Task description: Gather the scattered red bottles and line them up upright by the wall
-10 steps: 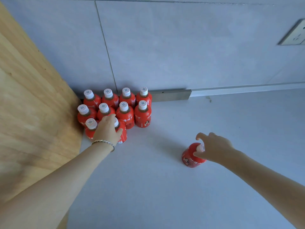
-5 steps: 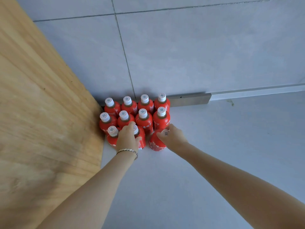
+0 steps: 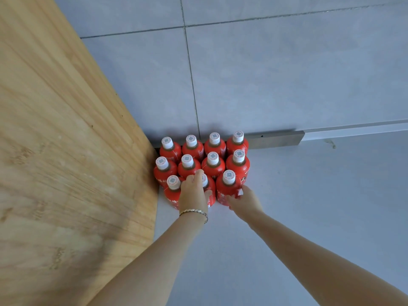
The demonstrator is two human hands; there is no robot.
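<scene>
Several red bottles with white caps (image 3: 213, 161) stand upright in a tight cluster in the corner by the grey wall (image 3: 265, 85). My left hand (image 3: 193, 194) wraps over the middle bottle of the front row (image 3: 209, 193), hiding most of its cap. My right hand (image 3: 244, 200) touches the lower side of the front right bottle (image 3: 228, 187), which stands upright against the cluster; its fingers rest on the label.
A wooden panel (image 3: 66, 162) rises on the left, right against the bottles. A metal strip (image 3: 276, 139) runs along the wall's base behind them. The grey floor (image 3: 309, 206) stretches to the right and toward me.
My right hand carried a bottle from the open floor on the right and stood it at the cluster's front right. It now sits lower on that bottle. My left hand stayed put.
</scene>
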